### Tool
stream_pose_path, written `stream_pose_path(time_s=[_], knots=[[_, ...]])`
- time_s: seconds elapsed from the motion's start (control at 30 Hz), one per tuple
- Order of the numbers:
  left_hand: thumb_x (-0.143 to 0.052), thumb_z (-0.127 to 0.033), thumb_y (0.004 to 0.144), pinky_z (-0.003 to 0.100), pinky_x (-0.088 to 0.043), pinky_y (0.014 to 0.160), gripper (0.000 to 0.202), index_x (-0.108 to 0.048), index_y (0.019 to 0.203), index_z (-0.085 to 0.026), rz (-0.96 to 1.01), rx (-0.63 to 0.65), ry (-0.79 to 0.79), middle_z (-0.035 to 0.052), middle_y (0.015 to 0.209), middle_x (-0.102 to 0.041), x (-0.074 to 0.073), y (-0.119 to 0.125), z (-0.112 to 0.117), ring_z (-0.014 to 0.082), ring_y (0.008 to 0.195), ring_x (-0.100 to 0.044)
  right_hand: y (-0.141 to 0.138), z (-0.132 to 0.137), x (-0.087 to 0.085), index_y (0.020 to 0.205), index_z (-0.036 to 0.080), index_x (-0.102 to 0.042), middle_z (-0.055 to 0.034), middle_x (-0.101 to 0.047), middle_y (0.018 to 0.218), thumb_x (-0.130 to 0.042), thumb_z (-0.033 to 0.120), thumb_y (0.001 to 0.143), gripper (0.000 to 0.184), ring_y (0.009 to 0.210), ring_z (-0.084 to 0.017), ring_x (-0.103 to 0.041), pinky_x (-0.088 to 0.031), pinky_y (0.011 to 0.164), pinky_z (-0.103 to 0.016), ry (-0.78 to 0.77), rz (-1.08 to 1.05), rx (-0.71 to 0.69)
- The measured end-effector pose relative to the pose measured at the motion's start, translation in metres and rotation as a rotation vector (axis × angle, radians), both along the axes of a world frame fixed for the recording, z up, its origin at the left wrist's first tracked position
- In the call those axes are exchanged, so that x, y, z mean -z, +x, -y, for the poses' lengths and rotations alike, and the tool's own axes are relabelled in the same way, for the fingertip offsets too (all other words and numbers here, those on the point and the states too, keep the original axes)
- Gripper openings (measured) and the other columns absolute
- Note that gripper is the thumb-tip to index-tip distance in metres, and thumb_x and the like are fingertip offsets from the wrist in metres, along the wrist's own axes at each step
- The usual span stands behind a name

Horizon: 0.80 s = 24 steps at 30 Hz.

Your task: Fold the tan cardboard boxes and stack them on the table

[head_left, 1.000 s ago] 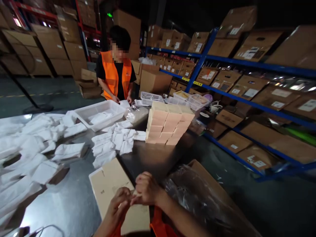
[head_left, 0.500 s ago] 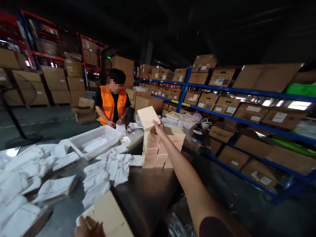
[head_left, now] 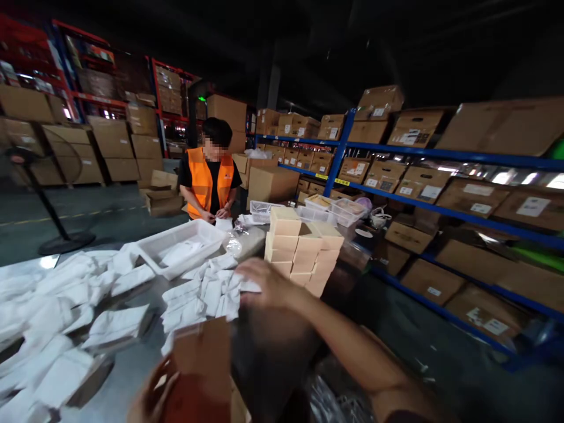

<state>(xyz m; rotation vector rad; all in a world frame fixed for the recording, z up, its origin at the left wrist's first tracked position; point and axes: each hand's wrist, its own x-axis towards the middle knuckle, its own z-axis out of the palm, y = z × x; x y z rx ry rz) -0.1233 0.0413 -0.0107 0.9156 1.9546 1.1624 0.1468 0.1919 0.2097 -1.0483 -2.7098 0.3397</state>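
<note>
Right hand [head_left: 264, 282]: over the white packets [head_left: 207, 294] on the steel table [head_left: 132, 364], palm down, motion-blurred; finger state cannot tell. Left hand [head_left: 152, 393]: low at the near edge, fingers curled around a flat brown carton blank [head_left: 202, 352], held raised and tilted. Stack of small tan boxes [head_left: 304, 247]: just beyond the right hand. White plastic tray [head_left: 180, 247]: behind the packets. Co-worker in orange vest [head_left: 209, 182]: at the far end.

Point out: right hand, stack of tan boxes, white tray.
right hand [head_left: 264, 283], head view, back of the hand.
stack of tan boxes [head_left: 285, 242], head view, front face of the tallest column.
white tray [head_left: 152, 251], head view, near left rim.
</note>
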Motion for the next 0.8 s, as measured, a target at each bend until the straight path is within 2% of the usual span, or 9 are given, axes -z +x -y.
stream_pose_path(time_s=[0.07, 0.17, 0.23, 0.3, 0.4, 0.47, 0.6, 0.7, 0.8], knots=[[-0.068, -0.082, 0.026, 0.015, -0.048, 0.109, 0.122, -0.060, 0.127, -0.014, 0.120, 0.130, -0.069, 0.0042, 0.133, -0.058, -0.042, 0.017, 0.003, 0.0181, 0.126, -0.057, -0.012, 0.036, 0.040, 0.134, 0.029, -0.049, 0.0069, -0.028, 0.153, -0.039, 0.058, 0.087, 0.056, 0.151, -0.015, -0.027, -0.015, 0.131, -0.054, 0.094, 0.154, -0.466], [-0.076, -0.073, 0.024, 0.011, -0.048, 0.073, 0.122, -0.056, 0.126, -0.010, 0.204, 0.186, -0.100, 0.0080, 0.097, -0.066, -0.072, 0.036, 0.003, 0.0098, 0.086, -0.062, -0.008, 0.066, 0.079, 0.114, 0.020, -0.061, 0.0008, -0.042, 0.142, -0.055, 0.051, 0.081, 0.046, 0.140, -0.017, -0.034, -0.029, 0.123, -0.051, -0.083, 0.133, -0.291], [-0.075, -0.077, 0.025, 0.013, -0.037, 0.057, 0.106, -0.052, 0.105, -0.011, 0.238, 0.165, -0.085, 0.0032, 0.075, -0.056, -0.067, 0.044, 0.002, 0.0034, 0.064, -0.048, 0.003, 0.069, 0.091, 0.095, 0.020, -0.067, 0.0061, -0.042, 0.137, -0.068, 0.044, 0.071, 0.034, 0.140, -0.011, -0.032, -0.031, 0.127, -0.042, -0.339, 0.075, -0.110], [-0.066, -0.085, 0.037, 0.017, -0.047, 0.070, 0.092, -0.056, 0.090, -0.010, 0.099, 0.223, -0.087, 0.0079, 0.087, -0.060, -0.052, 0.053, 0.002, 0.0077, 0.077, -0.054, 0.013, 0.065, 0.098, 0.084, 0.020, -0.069, 0.0124, -0.037, 0.139, -0.074, 0.033, 0.065, 0.024, 0.147, -0.009, -0.023, -0.025, 0.132, -0.039, -0.508, 0.032, -0.031], [-0.071, -0.071, 0.048, 0.028, -0.029, 0.129, 0.102, -0.059, 0.134, -0.017, -0.155, 0.562, -0.152, 0.0059, 0.151, -0.040, -0.034, 0.073, 0.004, 0.0220, 0.146, -0.037, 0.017, 0.060, 0.111, 0.073, 0.022, -0.071, 0.0169, -0.038, 0.138, -0.074, 0.027, 0.065, 0.011, 0.151, -0.008, -0.015, -0.014, 0.137, -0.041, -0.534, -0.090, 0.101], [-0.074, -0.056, 0.056, 0.027, -0.032, 0.128, 0.109, -0.038, 0.151, -0.016, -0.129, 0.757, -0.176, 0.0080, 0.148, -0.044, -0.031, 0.086, 0.005, 0.0190, 0.140, -0.044, 0.012, 0.062, 0.123, 0.073, 0.024, -0.072, 0.0160, -0.039, 0.138, -0.071, 0.032, 0.069, 0.009, 0.150, -0.006, -0.016, -0.012, 0.138, -0.037, -0.491, -0.193, 0.246], [-0.068, -0.077, 0.048, 0.019, -0.051, 0.073, 0.100, -0.055, 0.114, -0.002, 0.157, 0.319, -0.143, 0.0127, 0.091, -0.066, -0.041, 0.098, 0.004, 0.0107, 0.076, -0.059, -0.004, 0.077, 0.153, 0.131, 0.033, -0.059, -0.0005, -0.026, 0.153, -0.051, 0.058, 0.079, 0.057, 0.149, -0.020, -0.010, -0.014, 0.124, -0.061, 0.103, -0.378, 0.429], [-0.079, -0.070, 0.038, 0.017, -0.056, 0.086, 0.114, -0.042, 0.128, -0.011, 0.505, 0.135, 0.036, 0.0148, 0.135, -0.053, -0.055, 0.098, 0.008, 0.0140, 0.107, -0.063, -0.003, 0.084, 0.163, 0.161, 0.025, -0.006, -0.0118, -0.016, 0.157, -0.044, 0.066, 0.079, 0.099, 0.152, -0.024, -0.009, -0.040, 0.109, -0.053, 0.604, -0.431, 0.331], [-0.066, -0.076, 0.058, 0.025, -0.045, 0.119, 0.104, -0.037, 0.140, -0.018, 0.488, 0.232, 0.148, 0.0091, 0.149, -0.040, -0.060, 0.098, 0.011, 0.0146, 0.134, -0.049, 0.004, 0.082, 0.157, 0.159, 0.022, -0.019, -0.0066, -0.022, 0.156, -0.053, 0.071, 0.073, 0.105, 0.152, -0.013, -0.023, -0.036, 0.129, -0.038, -0.107, -0.557, 0.187]])
